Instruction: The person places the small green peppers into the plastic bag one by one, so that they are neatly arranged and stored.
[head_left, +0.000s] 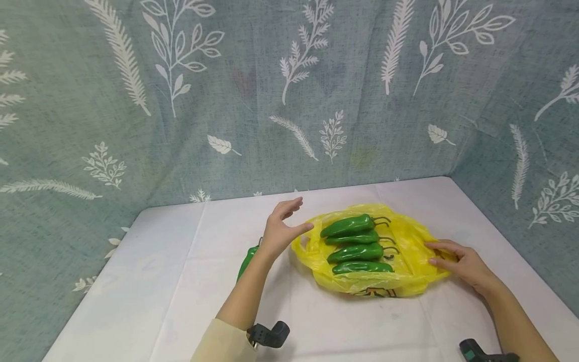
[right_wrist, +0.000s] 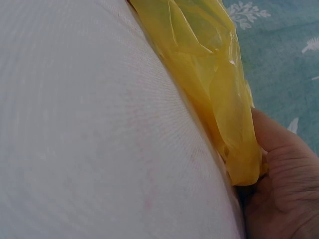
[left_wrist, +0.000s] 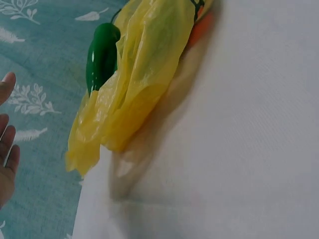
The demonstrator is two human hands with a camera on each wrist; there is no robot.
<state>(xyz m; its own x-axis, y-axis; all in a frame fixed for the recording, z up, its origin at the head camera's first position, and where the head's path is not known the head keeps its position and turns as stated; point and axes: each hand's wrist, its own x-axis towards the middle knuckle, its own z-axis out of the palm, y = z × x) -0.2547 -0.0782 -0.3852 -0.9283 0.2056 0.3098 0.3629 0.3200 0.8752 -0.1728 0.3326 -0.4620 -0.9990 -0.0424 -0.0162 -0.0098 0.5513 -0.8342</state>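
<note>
Several glossy green peppers lie side by side on a spread yellow plastic bag, stems to the right. My left hand is raised beside the bag's left end, thumb and fingers apart, holding nothing. At the opposite end, my right hand holds the bag's edge between thumb and fingers; in the right wrist view the bunched plastic runs into that hand, its grip partly hidden. Another green pepper rests on the table, partly covered by the left forearm. One pepper shows above the bag in the left wrist view.
A white-covered table lies beneath everything. Blue-green cloth with white leaf prints hangs behind it and along both sides. Dark wrist cameras are strapped to both wrists.
</note>
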